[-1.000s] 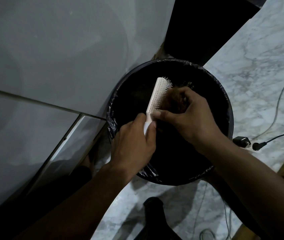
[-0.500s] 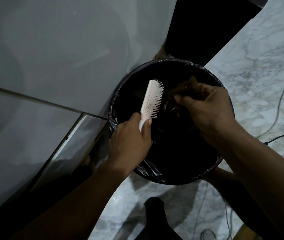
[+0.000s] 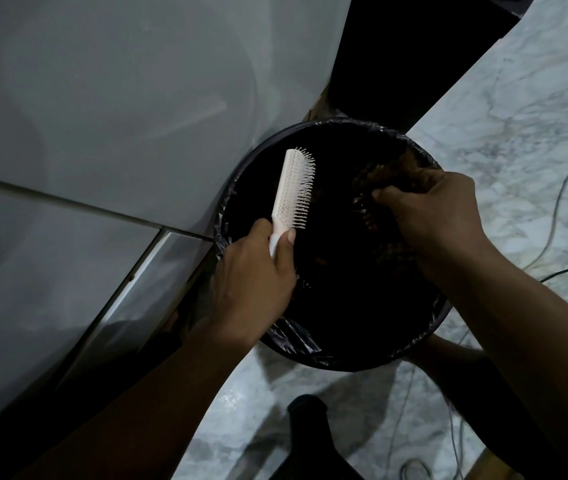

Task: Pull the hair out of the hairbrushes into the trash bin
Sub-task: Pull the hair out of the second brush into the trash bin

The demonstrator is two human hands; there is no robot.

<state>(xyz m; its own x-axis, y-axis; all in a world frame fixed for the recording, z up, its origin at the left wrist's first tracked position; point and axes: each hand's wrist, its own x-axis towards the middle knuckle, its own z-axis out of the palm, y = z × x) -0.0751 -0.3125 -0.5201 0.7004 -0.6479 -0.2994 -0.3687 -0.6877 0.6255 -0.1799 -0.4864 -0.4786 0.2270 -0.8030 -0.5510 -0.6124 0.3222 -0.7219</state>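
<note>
A round trash bin lined with a black bag stands on the marble floor, its inside dark. My left hand grips the handle of a white hairbrush over the bin's left side, bristles facing right. The bristles look bare. My right hand is over the bin's right side, fingers closed on a clump of brown hair that hangs partly below the hand.
A grey glossy panel rises right beside the bin on the left. White marble floor lies to the right with thin cables on it. A dark object stands near the bottom edge in front of the bin.
My right hand pulled the hair clump off the brush and moved right, away from it. My left hand shifted the brush slightly left and turned it.
</note>
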